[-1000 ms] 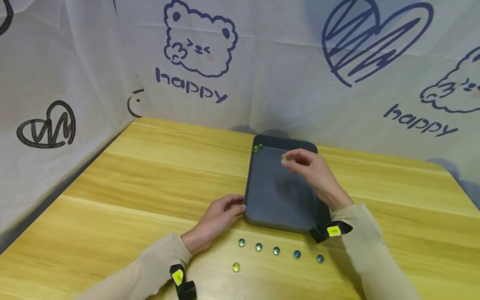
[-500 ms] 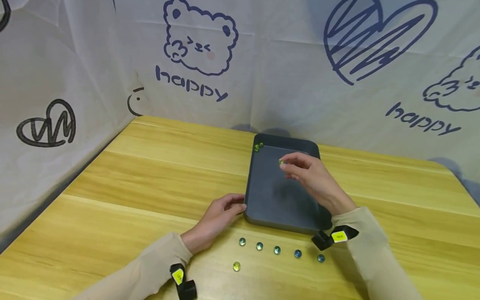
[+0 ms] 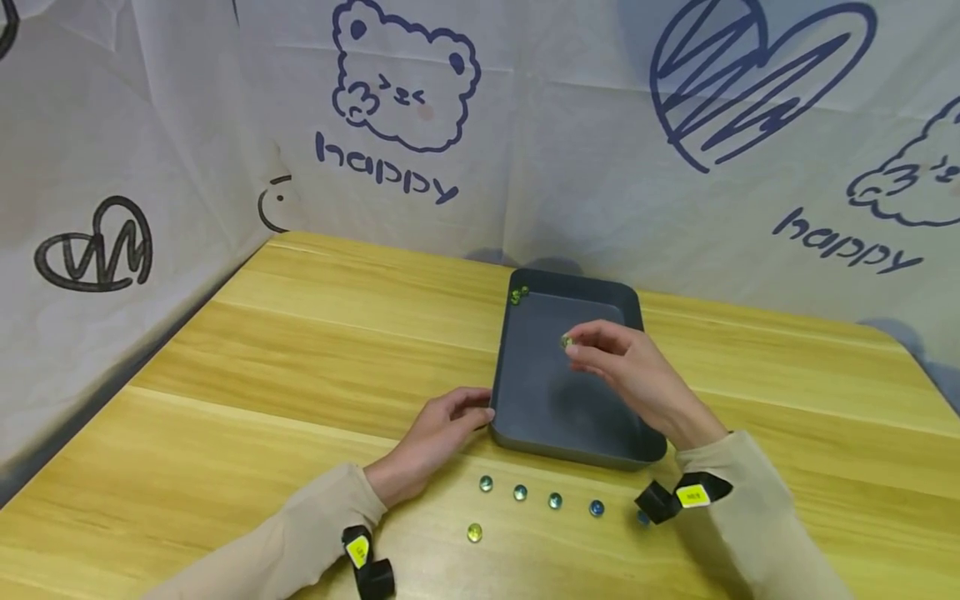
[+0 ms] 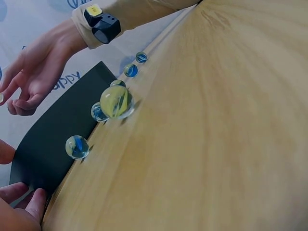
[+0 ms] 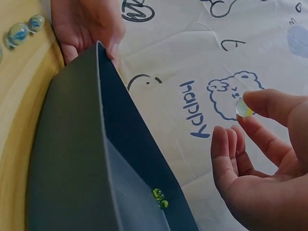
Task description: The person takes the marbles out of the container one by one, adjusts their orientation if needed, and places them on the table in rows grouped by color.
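Between thumb and index finger my right hand (image 3: 637,371) pinches a clear marble (image 3: 566,341) with a yellow-green tint, held up over the dark grey tray (image 3: 577,454). In the right wrist view the same marble (image 5: 244,109) shows at the fingertips, the other fingers curling loosely below. My left hand (image 3: 435,437) rests its relaxed fingers and thumb against the tray's near left corner. Several green marbles (image 3: 516,297) lie together in the tray's far left corner.
Several bluish marbles (image 3: 555,501) form a row on the wooden table (image 3: 225,467) before the tray; the rightmost is partly covered by the right wrist camera (image 3: 660,502). A yellow marble (image 3: 475,532) sits nearer. A printed cloth (image 3: 570,167) hangs behind.
The right hand, still pinching the marble, has drawn back slightly toward the near side of the tray. The left hand stays at the tray corner, and the table marbles have not moved.
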Demonstrator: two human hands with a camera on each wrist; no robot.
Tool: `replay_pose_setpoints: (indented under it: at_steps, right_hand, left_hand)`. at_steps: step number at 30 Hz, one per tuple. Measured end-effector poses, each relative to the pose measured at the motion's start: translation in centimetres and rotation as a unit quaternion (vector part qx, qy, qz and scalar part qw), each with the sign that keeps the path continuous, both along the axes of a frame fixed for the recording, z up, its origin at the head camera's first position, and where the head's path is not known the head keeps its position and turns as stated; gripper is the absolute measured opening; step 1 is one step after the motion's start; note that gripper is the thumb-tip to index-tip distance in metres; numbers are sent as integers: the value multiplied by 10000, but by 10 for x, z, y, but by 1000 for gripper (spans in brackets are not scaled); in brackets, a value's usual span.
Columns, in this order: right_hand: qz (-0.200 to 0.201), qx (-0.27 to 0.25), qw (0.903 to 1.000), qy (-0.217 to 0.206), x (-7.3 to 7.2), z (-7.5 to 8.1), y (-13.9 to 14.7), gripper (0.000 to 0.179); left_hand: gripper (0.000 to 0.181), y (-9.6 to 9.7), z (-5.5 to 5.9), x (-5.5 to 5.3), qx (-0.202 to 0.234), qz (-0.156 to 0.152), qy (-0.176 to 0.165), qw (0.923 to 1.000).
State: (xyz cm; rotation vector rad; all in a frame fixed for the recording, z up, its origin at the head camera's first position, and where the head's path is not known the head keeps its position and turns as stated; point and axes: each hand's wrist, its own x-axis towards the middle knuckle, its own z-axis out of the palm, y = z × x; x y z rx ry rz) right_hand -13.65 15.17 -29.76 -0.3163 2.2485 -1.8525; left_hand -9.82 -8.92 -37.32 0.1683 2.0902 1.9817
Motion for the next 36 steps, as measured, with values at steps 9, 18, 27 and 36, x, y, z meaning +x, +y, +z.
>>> replay_pose_setpoints:
  at_steps: [9, 18, 27, 36]
  right_hand:
    - [33, 431, 9988, 210, 7, -2, 1, 31]
    - [58, 605, 9981, 139, 17, -3, 6, 36]
    - [50, 903, 9958, 119, 26, -5, 5, 36]
    - [174, 1188, 9926, 187, 37, -5, 4, 34]
  left_hand:
    - [43, 1, 1, -1, 7, -15, 4, 10000]
    - [42, 1, 1, -1, -27, 20, -25, 10000]
    - [42, 1, 0, -1, -18, 37, -33, 10000]
    - [42, 1, 0, -1, -25, 50, -14, 10000]
